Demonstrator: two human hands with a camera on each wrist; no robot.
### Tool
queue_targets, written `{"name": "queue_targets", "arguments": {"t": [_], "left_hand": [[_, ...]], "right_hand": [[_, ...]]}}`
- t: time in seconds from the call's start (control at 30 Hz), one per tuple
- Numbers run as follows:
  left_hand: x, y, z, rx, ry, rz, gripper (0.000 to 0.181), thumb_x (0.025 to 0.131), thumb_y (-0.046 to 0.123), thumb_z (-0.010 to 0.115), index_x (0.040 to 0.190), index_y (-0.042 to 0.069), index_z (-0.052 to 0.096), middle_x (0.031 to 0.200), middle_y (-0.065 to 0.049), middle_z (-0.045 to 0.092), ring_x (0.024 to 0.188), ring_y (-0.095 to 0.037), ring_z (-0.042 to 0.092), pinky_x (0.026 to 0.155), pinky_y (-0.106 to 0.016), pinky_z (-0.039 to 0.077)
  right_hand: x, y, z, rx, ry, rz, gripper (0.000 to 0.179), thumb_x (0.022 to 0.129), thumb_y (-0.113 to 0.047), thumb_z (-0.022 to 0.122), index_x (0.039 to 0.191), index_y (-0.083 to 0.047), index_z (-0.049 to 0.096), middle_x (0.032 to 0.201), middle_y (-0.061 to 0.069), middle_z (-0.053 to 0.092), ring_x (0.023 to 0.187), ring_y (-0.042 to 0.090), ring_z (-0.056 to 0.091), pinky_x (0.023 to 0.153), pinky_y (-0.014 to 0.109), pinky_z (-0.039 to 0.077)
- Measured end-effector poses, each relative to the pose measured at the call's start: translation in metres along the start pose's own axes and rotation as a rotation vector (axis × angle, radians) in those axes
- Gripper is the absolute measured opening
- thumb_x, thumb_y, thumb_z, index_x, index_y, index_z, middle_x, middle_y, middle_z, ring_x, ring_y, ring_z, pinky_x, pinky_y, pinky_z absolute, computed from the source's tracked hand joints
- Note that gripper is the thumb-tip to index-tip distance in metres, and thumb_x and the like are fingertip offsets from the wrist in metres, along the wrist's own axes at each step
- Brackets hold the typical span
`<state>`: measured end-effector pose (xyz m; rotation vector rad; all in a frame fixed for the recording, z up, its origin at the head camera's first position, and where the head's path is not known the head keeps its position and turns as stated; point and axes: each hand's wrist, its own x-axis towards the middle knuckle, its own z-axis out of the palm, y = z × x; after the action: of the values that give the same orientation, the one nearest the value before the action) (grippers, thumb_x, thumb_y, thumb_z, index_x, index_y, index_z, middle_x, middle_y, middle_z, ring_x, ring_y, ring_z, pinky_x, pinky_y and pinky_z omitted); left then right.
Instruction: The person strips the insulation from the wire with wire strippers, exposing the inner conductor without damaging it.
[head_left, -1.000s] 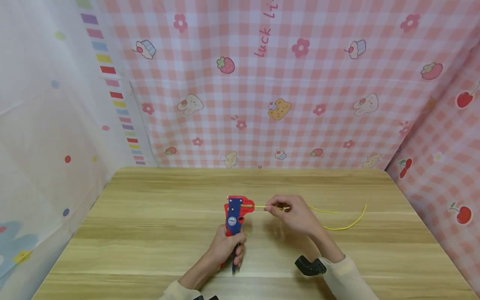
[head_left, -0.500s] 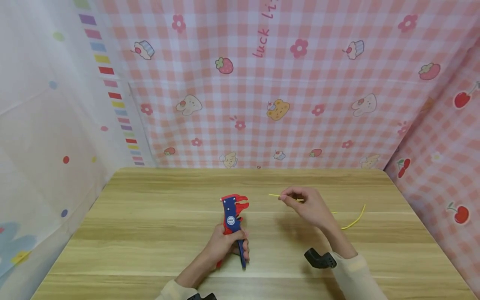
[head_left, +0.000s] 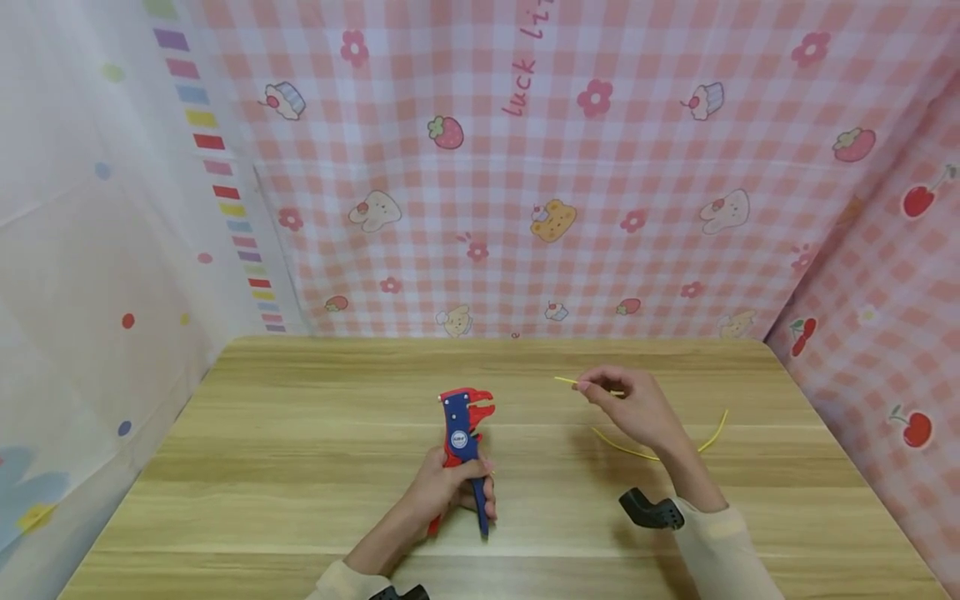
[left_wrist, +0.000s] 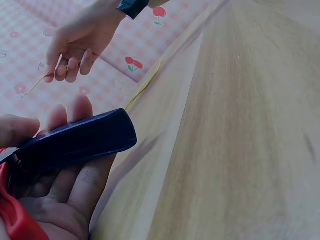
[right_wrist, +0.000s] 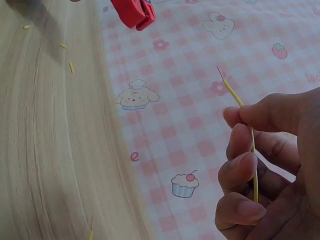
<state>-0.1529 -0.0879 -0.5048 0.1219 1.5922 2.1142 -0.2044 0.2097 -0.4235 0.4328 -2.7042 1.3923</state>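
Note:
My left hand (head_left: 441, 487) grips a red and blue wire stripper (head_left: 458, 433) by its handles. The tool stands with its head up, its jaws apart and nothing between them. In the left wrist view, the blue handle (left_wrist: 80, 136) crosses in front of my curled fingers. Off to the right, my right hand (head_left: 633, 408) pinches a short yellow wire (right_wrist: 234, 94) between thumb and forefinger, raised above the table. The wire's tip (right_wrist: 219, 72) is thin bare metal and points toward the stripper. Its other end runs down under the curled fingers.
Another yellow wire (head_left: 630, 452) lies curved on the wooden table (head_left: 300, 433) below the right hand. Several small yellow insulation bits (right_wrist: 71, 67) are scattered near the stripper. Checked fabric (head_left: 420, 167) hangs behind the table. A black wrist mount (head_left: 651, 510) sits on the right wrist.
The wire's end, inside the stripper's jaws a second ago, is out of them. My right hand has moved right and up with it. The stripper's jaws have opened and its handles have spread.

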Motion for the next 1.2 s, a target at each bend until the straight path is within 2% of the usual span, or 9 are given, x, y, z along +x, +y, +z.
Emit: {"name": "queue_targets", "arguments": {"t": [0.23, 0.47, 0.67, 1.0, 1.2], "left_hand": [[-0.001, 0.003, -0.004, 0.021, 0.012, 0.009, 0.038, 0.099, 0.012, 0.062, 0.126, -0.007, 0.043, 0.077, -0.005, 0.072, 0.066, -0.020, 0.074, 0.071, -0.041, 0.066], [0.001, 0.008, -0.009, 0.026, 0.015, 0.030, 0.038, 0.100, 0.014, 0.061, 0.124, -0.010, 0.044, 0.079, -0.007, 0.072, 0.068, -0.022, 0.076, 0.074, -0.043, 0.066], [0.001, 0.013, -0.020, 0.017, 0.037, 0.055, 0.034, 0.101, 0.012, 0.060, 0.121, -0.010, 0.044, 0.075, -0.005, 0.071, 0.066, -0.023, 0.075, 0.072, -0.045, 0.066], [-0.005, 0.026, -0.037, 0.056, 0.095, 0.067, 0.038, 0.101, 0.009, 0.057, 0.129, -0.011, 0.040, 0.075, -0.003, 0.073, 0.069, -0.023, 0.077, 0.076, -0.044, 0.066], [-0.009, 0.028, -0.046, 0.076, 0.105, 0.055, 0.041, 0.101, 0.011, 0.058, 0.131, -0.008, 0.038, 0.077, -0.004, 0.075, 0.071, -0.025, 0.078, 0.078, -0.045, 0.065]], "right_hand": [[0.000, 0.004, -0.006, -0.002, 0.014, 0.030, 0.019, 0.101, -0.033, 0.066, 0.103, -0.017, 0.076, 0.103, 0.007, 0.075, 0.093, 0.019, 0.066, 0.071, 0.029, 0.053], [-0.001, 0.011, -0.014, 0.014, 0.028, 0.060, 0.022, 0.102, -0.032, 0.064, 0.107, -0.015, 0.076, 0.107, 0.008, 0.075, 0.094, 0.022, 0.065, 0.071, 0.028, 0.054], [0.000, 0.016, -0.020, 0.021, 0.033, 0.087, 0.022, 0.103, -0.030, 0.063, 0.109, -0.013, 0.075, 0.107, 0.011, 0.074, 0.096, 0.029, 0.065, 0.071, 0.028, 0.054], [0.004, 0.028, -0.024, 0.005, 0.065, 0.098, 0.023, 0.103, -0.030, 0.062, 0.112, -0.013, 0.075, 0.105, 0.008, 0.073, 0.093, 0.020, 0.064, 0.075, 0.027, 0.054], [0.004, 0.035, -0.026, 0.002, 0.071, 0.095, 0.023, 0.103, -0.028, 0.063, 0.112, -0.011, 0.075, 0.102, 0.008, 0.072, 0.092, 0.027, 0.065, 0.073, 0.025, 0.053]]}}
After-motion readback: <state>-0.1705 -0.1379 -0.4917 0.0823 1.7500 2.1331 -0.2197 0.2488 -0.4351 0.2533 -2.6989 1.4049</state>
